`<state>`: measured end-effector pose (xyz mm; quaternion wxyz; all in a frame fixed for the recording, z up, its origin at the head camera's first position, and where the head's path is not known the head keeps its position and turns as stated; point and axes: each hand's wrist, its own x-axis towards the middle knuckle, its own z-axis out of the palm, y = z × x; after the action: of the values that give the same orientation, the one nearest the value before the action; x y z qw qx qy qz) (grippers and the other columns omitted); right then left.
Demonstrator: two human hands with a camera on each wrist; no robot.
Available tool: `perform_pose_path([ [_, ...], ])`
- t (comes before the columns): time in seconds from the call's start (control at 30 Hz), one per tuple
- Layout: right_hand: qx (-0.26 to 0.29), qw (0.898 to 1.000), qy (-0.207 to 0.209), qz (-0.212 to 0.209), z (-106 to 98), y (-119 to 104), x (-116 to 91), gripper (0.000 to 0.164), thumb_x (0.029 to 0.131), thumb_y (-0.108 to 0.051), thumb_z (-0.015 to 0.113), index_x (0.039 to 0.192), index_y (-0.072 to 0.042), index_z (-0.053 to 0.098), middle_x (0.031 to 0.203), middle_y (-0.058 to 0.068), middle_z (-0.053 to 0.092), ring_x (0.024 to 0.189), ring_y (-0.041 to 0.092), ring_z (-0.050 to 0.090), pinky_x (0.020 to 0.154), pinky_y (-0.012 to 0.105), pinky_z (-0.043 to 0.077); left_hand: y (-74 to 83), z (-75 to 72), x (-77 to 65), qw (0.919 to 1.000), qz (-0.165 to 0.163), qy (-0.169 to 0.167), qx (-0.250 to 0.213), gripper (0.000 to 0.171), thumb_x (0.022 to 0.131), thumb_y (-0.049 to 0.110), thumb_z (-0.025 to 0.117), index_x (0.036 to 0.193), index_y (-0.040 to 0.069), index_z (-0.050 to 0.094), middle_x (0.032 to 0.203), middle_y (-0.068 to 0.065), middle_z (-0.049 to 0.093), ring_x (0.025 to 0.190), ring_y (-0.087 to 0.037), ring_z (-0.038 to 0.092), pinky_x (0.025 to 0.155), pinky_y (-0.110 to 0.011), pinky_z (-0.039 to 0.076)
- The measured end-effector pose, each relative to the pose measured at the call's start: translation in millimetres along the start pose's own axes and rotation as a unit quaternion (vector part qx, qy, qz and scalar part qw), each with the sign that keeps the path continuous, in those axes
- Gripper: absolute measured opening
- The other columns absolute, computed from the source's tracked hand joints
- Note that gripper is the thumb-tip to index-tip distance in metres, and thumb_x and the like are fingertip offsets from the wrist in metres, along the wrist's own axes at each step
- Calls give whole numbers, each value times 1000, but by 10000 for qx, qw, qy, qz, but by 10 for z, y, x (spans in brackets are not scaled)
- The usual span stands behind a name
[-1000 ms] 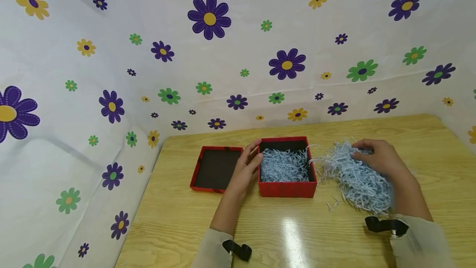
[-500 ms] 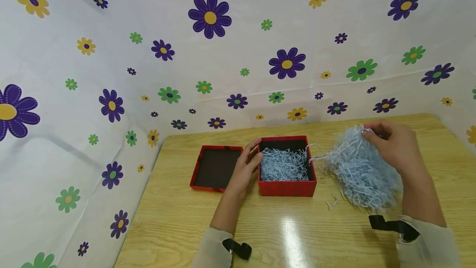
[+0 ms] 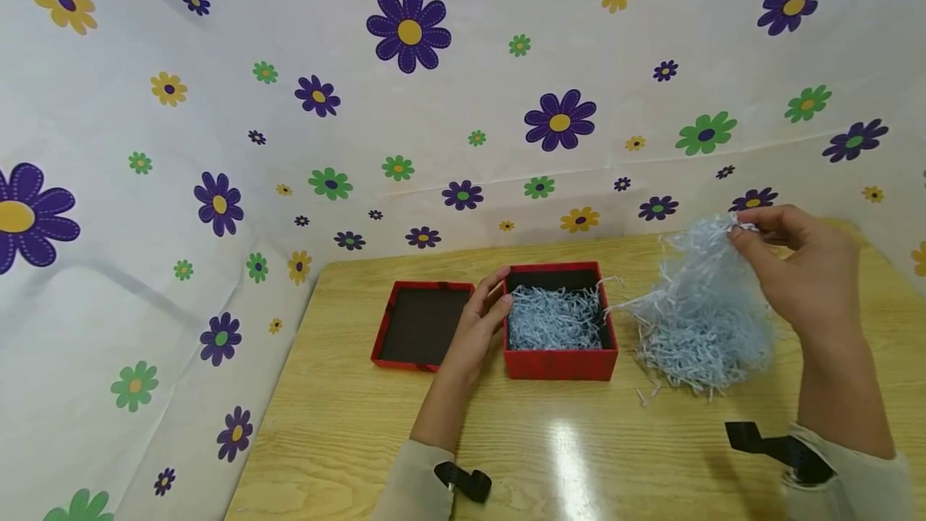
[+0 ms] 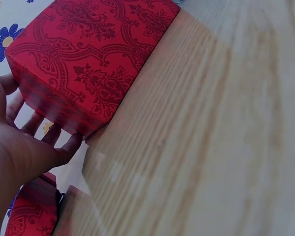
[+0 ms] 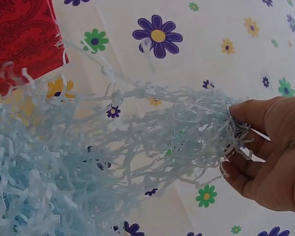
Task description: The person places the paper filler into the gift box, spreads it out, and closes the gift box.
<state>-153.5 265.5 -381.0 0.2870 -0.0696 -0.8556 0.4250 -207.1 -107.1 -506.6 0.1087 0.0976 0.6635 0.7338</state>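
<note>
A red patterned box [image 3: 560, 363] [image 4: 88, 54] stands on the wooden table [image 3: 564, 449], partly filled with pale blue shredded paper [image 3: 553, 318]. My left hand [image 3: 483, 320] [image 4: 27, 147] rests against the box's left wall, fingers straight along it. My right hand [image 3: 784, 260] [image 5: 265, 147] is raised above the table at the right and pinches the top of a big clump of blue shredded paper [image 3: 705, 320] [image 5: 113, 162], which hangs down to the tabletop beside the box.
The box's red lid [image 3: 423, 326] lies upside down left of the box. A few loose shreds [image 3: 646, 394] lie on the table near the clump. A flower-print sheet [image 3: 434, 103] walls the back and left sides.
My right hand has risen and moved right, lifting the top of the paper clump off the table. The left hand and box have stayed put.
</note>
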Motion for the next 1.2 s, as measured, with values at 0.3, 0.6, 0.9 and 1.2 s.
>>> perform_pose_path([
  [0.3, 138, 9980, 587, -172, -41, -207, 95, 25, 101, -10, 71, 123, 3, 75, 95, -35, 54, 88, -8, 51, 71, 5, 41, 13, -9, 6, 10000, 57, 32, -1, 51, 109, 33, 61, 158, 35, 49, 168, -2, 35, 154, -30, 35, 120, -64, 33],
  [0.6, 313, 9945, 881, -472, -162, -567, 290, 25, 101, -7, 71, 122, 5, 75, 93, -33, 55, 82, -7, 52, 78, 7, 43, 6, -2, 8, 10000, 15, 37, 63, 51, 109, 31, 61, 158, 35, 49, 168, -3, 35, 153, -31, 36, 120, -65, 33],
  [0.9, 860, 9900, 655, -905, -135, -910, 367, 21, 100, -6, 72, 119, 0, 77, 95, -24, 64, 76, 0, 56, 69, 9, 45, -15, -3, 11, 9999, 11, 50, 100, 50, 109, 31, 60, 157, 36, 50, 169, -2, 34, 154, -30, 33, 120, -65, 33],
  [1.2, 1994, 9713, -62, -1296, 9, -1385, 310, 18, 97, 0, 73, 114, 0, 79, 96, -6, 75, 77, 15, 63, 71, 15, 53, -14, -11, 7, 10000, 41, 10, 63, 51, 108, 34, 62, 157, 37, 49, 168, 0, 34, 154, -28, 33, 121, -62, 34],
])
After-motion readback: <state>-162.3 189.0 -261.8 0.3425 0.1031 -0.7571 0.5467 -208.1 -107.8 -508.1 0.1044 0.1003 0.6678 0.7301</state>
